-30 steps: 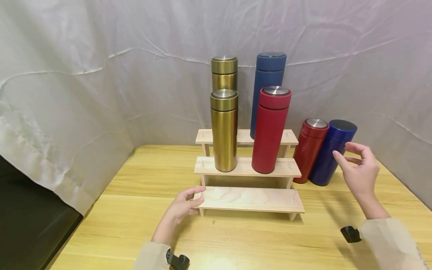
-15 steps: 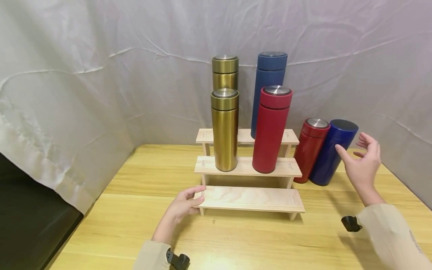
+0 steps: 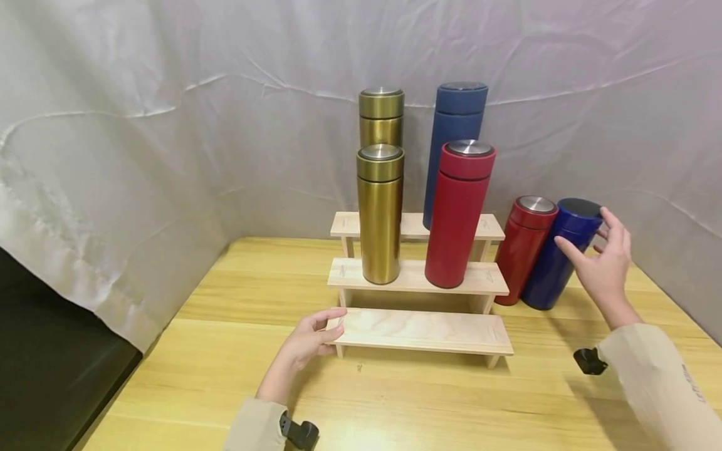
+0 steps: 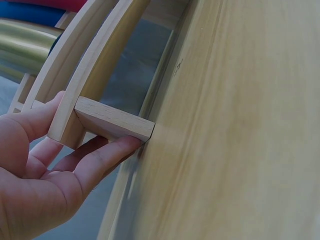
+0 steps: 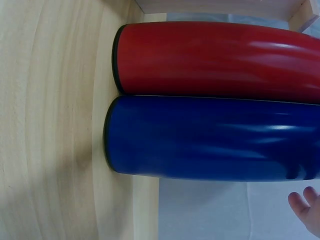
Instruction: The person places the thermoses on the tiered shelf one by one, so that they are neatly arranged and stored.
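My left hand (image 3: pixel 307 341) grips the left end of the lowest step of a pale wooden three-step stand (image 3: pixel 423 329). The left wrist view has the thumb over the board and fingertips against the short leg (image 4: pixel 115 117). At the right, my right hand (image 3: pixel 609 269) is spread around the upper part of a glossy dark-blue thermos (image 3: pixel 549 269), index fingertip at its lid and thumb in front. From the right wrist camera, two fingertips (image 5: pixel 298 205) show a gap beside the blue body. A glossy red thermos (image 3: pixel 521 257) with a silver lid stands against the blue one.
On the middle step stand a gold thermos (image 3: pixel 380 225) and a matte red thermos (image 3: pixel 459 225). Behind them, another gold thermos (image 3: pixel 381 122) and a matte blue thermos (image 3: pixel 459 125) occupy the top step. Grey cloth (image 3: pixel 282 156) hangs behind the wooden table (image 3: pixel 225 369).
My right hand has moved up and forward to the top of the dark-blue thermos, its fingers passing to the far side. The left hand has kept its hold on the step.
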The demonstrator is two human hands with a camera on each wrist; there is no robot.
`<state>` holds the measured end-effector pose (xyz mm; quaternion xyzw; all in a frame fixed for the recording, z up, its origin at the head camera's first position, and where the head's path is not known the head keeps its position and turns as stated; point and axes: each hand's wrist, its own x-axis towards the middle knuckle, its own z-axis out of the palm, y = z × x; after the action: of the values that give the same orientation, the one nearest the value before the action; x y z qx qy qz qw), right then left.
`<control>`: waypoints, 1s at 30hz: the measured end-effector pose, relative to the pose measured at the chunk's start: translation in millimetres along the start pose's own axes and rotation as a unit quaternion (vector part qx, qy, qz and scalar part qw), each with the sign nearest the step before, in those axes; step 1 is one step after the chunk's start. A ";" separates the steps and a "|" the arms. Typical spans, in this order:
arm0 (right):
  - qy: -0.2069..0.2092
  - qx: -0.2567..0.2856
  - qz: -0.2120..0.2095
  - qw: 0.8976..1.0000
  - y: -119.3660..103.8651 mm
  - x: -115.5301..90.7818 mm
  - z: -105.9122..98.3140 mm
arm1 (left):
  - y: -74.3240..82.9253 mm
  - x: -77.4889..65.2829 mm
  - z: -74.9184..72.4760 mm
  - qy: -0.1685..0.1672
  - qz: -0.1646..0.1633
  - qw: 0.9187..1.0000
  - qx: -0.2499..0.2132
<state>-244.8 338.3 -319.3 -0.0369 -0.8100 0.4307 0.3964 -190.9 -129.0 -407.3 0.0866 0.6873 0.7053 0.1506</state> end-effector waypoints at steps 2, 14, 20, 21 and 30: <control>-0.003 0.000 0.002 1.000 1.2 0.2 -0.6 | 0.7 -0.1 0.3 0.000 0.000 1.000 0.000; -0.006 0.019 0.017 1.000 4.6 -0.3 1.4 | 2.6 -1.4 1.3 -0.008 0.003 1.000 0.000; 0.008 0.025 0.005 1.000 6.6 -2.3 1.9 | 0.8 -1.0 0.1 -0.006 0.002 1.000 -0.001; 0.013 0.025 0.001 1.000 7.0 -2.9 2.0 | 0.5 -0.7 -0.1 -0.006 0.002 1.000 0.000; 0.064 0.043 -0.044 0.996 7.8 -9.7 2.2 | 1.4 -1.0 0.0 -0.005 0.001 1.000 0.004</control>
<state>-241.9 337.8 -331.6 -0.0113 -0.7643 0.4442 0.4673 -190.0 -129.4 -405.8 0.0913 0.6895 0.7021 0.1528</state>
